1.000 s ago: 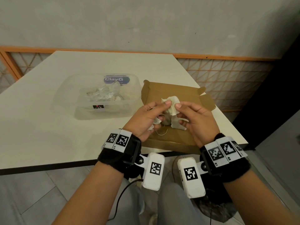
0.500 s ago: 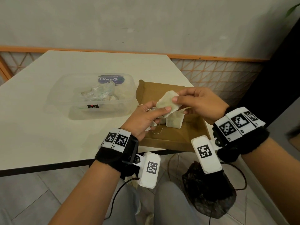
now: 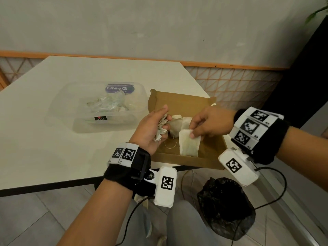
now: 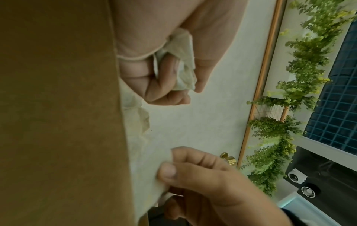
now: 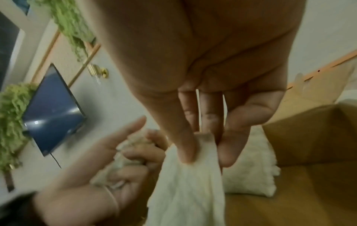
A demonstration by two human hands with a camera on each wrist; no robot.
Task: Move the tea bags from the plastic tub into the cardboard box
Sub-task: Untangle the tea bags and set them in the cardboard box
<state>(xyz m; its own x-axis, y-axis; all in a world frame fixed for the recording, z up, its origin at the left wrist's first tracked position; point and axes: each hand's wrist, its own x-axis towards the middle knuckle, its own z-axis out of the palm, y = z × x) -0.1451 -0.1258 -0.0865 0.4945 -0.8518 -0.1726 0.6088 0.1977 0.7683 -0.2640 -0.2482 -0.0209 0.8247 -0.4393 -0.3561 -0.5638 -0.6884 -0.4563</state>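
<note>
The open brown cardboard box (image 3: pixel 184 102) sits at the table's near right corner. My right hand (image 3: pixel 204 126) pinches the top edge of a pale tea bag (image 3: pixel 189 144) that hangs down inside the box; its thumb and fingers clamp the tea bag (image 5: pixel 193 175) in the right wrist view. My left hand (image 3: pixel 152 126) grips crumpled white wrappers (image 3: pixel 162 126) over the box's left wall, index finger pointing out; those wrappers (image 4: pixel 183 64) show in the left wrist view. Two more tea bags (image 3: pixel 176 125) lie in the box. The clear plastic tub (image 3: pixel 99 107) with wrapped tea bags stands left of the box.
The white table (image 3: pixel 53 139) stretches left and back to a grey wall. A black plastic bag (image 3: pixel 225 206) sits on the floor beneath the table's right corner, beside my knees. A cable runs from each wrist camera.
My right hand has pulled the tea bag away from my left hand and lowered it into the box. The left hand keeps the crumpled wrappers.
</note>
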